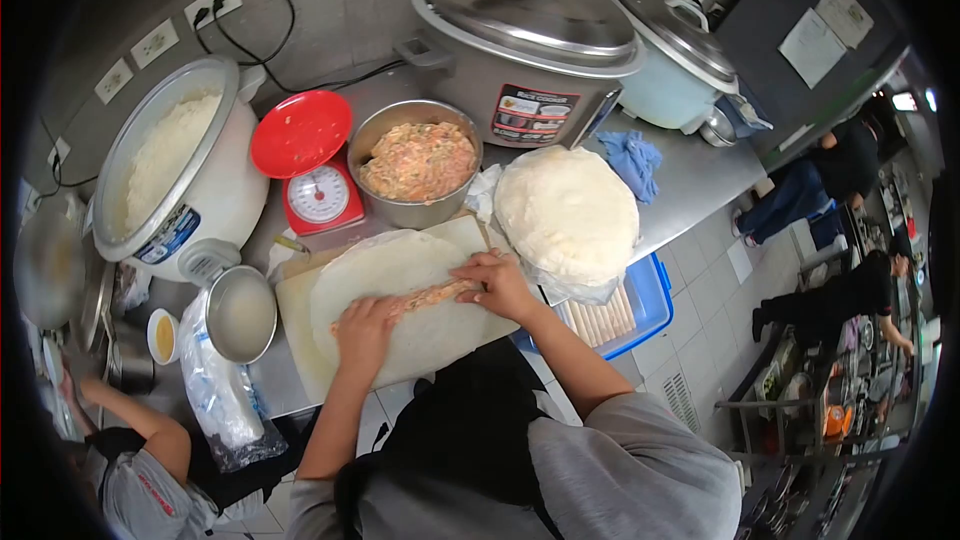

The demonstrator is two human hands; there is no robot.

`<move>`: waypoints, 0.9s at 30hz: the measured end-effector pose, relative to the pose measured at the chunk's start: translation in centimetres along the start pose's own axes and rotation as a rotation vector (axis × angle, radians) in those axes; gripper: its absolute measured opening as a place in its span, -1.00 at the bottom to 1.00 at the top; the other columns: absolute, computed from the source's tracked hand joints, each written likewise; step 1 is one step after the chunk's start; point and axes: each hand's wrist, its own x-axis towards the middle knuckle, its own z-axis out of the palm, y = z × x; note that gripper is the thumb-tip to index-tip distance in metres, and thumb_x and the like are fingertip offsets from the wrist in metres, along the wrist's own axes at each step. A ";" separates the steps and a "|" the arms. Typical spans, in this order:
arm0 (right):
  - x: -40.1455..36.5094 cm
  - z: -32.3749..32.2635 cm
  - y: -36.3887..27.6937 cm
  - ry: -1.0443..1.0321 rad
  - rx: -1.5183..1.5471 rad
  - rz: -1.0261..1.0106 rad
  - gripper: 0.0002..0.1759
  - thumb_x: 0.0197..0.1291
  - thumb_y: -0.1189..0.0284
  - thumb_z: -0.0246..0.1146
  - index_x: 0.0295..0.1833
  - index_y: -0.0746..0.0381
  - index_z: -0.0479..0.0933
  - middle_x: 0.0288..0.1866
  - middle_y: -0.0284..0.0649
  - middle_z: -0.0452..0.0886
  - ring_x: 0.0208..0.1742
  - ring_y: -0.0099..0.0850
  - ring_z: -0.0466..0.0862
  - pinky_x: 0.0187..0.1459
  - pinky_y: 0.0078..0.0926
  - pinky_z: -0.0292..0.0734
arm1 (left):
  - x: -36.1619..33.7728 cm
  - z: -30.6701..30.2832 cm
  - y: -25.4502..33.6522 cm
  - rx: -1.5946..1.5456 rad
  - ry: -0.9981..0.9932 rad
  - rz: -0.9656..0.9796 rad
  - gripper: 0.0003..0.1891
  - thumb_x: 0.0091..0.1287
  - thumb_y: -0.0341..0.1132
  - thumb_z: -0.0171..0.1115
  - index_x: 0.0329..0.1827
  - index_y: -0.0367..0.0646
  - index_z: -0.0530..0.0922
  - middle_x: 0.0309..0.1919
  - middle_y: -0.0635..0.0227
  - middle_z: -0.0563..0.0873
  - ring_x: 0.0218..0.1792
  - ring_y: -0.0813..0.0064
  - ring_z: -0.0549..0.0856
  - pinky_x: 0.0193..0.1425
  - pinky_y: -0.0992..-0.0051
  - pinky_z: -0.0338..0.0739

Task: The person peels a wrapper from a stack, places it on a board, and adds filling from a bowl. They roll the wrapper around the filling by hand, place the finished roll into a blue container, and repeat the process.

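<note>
Closest to the lens was the grey sleeve (640, 460) and black apron (470, 420), both arms reaching out to the cutting board (296, 335). A thin round wrapper (400, 265) lay flat on it, with a line of orange-pink filling (432, 294) across the middle. The left hand (365, 328) was spread, fingers pressing one end of the filling. The right hand (500, 285) had its fingers bunched over the other end; I couldn't tell if it was pinching or just pressing.

My read was that this was the shaping step, evening the filling into a strip. The next move would need the near edge of the wrapper lifted over it, tight, without tearing.

Beyond the board sat the steel bowl of filling (418, 162) beside a red kitchen scale (318, 195). The stack of wrappers (567, 210) was at the right, with finished rolls in a blue tray (655, 290) below it. An open rice cooker (170, 155) stood at the left. A small steel bowl (240, 315) crowded the board's left corner. A co-worker's arm (135, 418) was lower left, well apart.
</note>
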 end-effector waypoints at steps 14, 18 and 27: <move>0.4 0.9 1.6 -0.002 0.052 -0.097 -0.56 -0.32 0.33 0.58 -0.17 0.08 0.73 -0.31 -0.27 0.61 -0.23 -0.23 0.63 -0.15 -0.29 0.51 | -3.0 -4.0 -6.0 -0.170 -0.052 -0.060 -0.52 -0.05 -0.37 0.49 0.03 -0.09 0.69 -0.15 0.23 0.72 -0.13 0.22 0.60 0.00 0.31 0.51; 0.3 0.6 1.3 0.024 0.038 -0.061 -0.59 -0.34 0.37 0.58 -0.21 0.08 0.74 -0.35 -0.26 0.58 -0.24 -0.27 0.62 -0.12 -0.30 0.51 | -3.5 -4.8 -6.1 -0.213 0.005 -0.037 -0.56 -0.02 -0.37 0.47 0.01 -0.09 0.70 -0.13 0.25 0.73 -0.12 0.24 0.61 0.04 0.34 0.50; -0.6 0.1 1.1 0.004 -0.019 -0.083 -0.60 -0.23 0.33 0.56 -0.15 0.08 0.72 -0.21 -0.27 0.63 -0.14 -0.23 0.63 -0.09 -0.30 0.54 | -5.1 -4.7 -7.5 -0.140 0.056 -0.105 -0.65 0.03 -0.34 0.44 -0.05 -0.04 0.75 -0.04 0.27 0.71 -0.02 0.19 0.60 0.12 0.29 0.47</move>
